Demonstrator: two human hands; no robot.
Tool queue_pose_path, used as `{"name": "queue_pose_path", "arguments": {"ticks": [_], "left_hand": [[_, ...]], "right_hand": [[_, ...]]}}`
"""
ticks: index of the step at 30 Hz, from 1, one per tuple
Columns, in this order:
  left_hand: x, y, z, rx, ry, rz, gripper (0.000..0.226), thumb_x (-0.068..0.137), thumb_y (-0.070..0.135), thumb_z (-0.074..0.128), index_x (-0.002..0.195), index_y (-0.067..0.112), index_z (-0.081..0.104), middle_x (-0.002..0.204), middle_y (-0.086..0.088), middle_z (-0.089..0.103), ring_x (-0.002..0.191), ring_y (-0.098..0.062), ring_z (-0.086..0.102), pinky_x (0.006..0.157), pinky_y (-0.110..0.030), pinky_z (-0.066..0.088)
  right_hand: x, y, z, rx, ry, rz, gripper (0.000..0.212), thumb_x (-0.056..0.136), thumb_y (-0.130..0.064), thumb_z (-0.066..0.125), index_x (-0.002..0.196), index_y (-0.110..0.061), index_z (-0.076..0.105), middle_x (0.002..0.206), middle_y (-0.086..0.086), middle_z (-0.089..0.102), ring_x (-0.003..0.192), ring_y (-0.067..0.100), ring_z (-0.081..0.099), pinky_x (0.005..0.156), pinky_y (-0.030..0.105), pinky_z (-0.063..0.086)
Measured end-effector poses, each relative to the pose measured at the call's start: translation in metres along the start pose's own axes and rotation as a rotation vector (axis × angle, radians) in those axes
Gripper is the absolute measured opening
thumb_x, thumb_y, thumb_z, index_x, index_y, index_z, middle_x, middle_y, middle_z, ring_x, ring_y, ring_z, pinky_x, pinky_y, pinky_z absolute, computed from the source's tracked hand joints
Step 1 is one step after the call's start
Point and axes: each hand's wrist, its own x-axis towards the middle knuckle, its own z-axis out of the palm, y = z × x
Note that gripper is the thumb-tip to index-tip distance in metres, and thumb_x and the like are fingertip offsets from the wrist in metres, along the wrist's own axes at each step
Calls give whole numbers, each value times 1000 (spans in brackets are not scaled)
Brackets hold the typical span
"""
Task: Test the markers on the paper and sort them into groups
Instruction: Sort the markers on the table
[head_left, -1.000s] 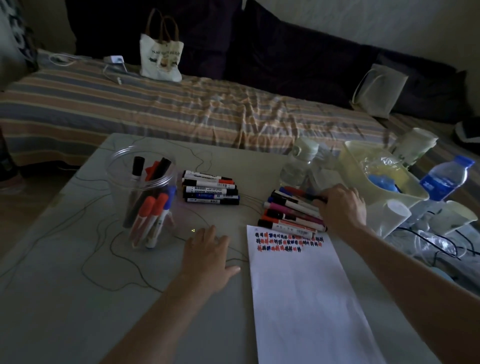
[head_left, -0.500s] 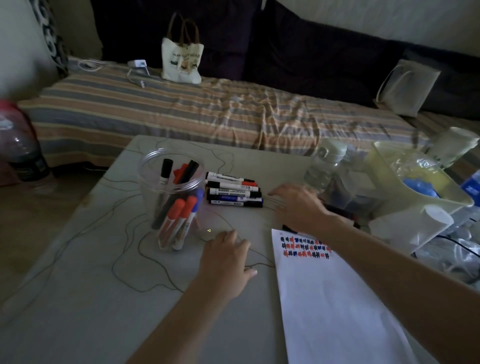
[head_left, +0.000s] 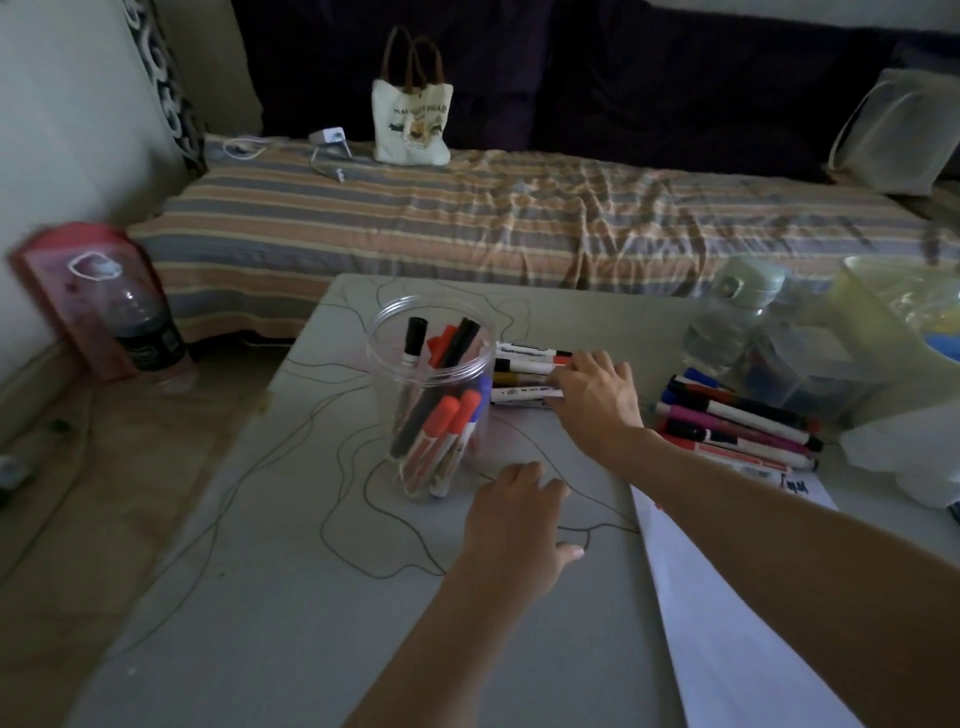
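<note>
Markers (head_left: 524, 376): sorted row, frame centre; right hand (head_left: 597, 397) fingers curled onto them, probably adding or aligning. Left hand (head_left: 519, 512) flat, relaxed, bracing on counter (head_left: 260, 597).

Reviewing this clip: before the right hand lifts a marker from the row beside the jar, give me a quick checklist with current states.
1. Right hand at the row of markers: ok, its fingers touch their ends.
2. One marker singled out and gripped: cannot tell, the hand hides the contact.
3. Left hand out of the way: ok, resting flat on the table.
4. Jar upright, holding markers: ok.
5. Paper free for a test stroke: ok, though the right forearm crosses its top.
6. Sorted pile separate from the row: ok.
</note>
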Motion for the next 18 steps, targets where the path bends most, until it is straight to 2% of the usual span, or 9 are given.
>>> {"name": "queue_pose_path", "arguments": {"ticks": [3,6,9,11,12,13,15,18], "left_hand": [[3,1,-1,21,-16,-10,62,85,48,65,137,23,43,145,2,36,135,-18,32,105,-34,34],[5,3,-2,22,-52,-28,60,85,47,65,136,23,43,142,1,37,133,-19,33,106,-36,34],[5,5,-3,-40,-63,-55,57,86,45,65,135,23,44,140,1,40,131,-20,36,105,-36,34],[5,10,-2,-121,3,-72,52,88,42,63,134,23,47,134,-1,48,125,-20,43,102,-35,39],[5,13,-1,-212,48,-93,48,89,40,63,132,23,50,131,-1,52,122,-19,47,101,-33,41],[5,18,-2,-339,86,-119,44,89,37,63,130,23,53,128,0,56,119,-17,52,99,-31,43],[5,32,-4,-629,103,-183,34,90,34,63,122,22,59,118,3,64,109,-13,60,93,-27,47],[0,54,-11,-1029,41,-280,17,92,32,61,106,24,66,102,2,72,93,-17,67,81,-31,52]], "right_hand": [[-7,0,-6,49,59,-64,26,93,-31,59,114,-19,67,118,4,57,113,28,49,92,39,34],[-24,5,-31,246,153,-35,18,91,-30,62,101,-15,65,97,2,64,90,25,60,76,34,39],[-59,17,-67,545,137,158,16,90,-29,64,87,-14,58,68,-7,61,54,5,56,48,19,40],[-90,29,-82,732,45,345,20,87,-22,68,73,-11,59,52,-9,54,41,-1,52,38,10,34],[-107,35,-87,836,-18,428,20,86,-19,70,70,-9,63,48,-8,55,40,0,51,38,9,34],[-124,41,-92,949,-69,497,17,86,-17,72,71,-9,68,49,-6,59,44,1,53,41,11,36],[-151,51,-101,1188,-116,603,5,85,-17,74,83,-13,73,66,1,69,60,11,57,49,19,42],[-180,60,-109,1480,-158,714,19,89,-26,67,100,-10,72,89,10,75,73,17,60,58,26,45]]}}
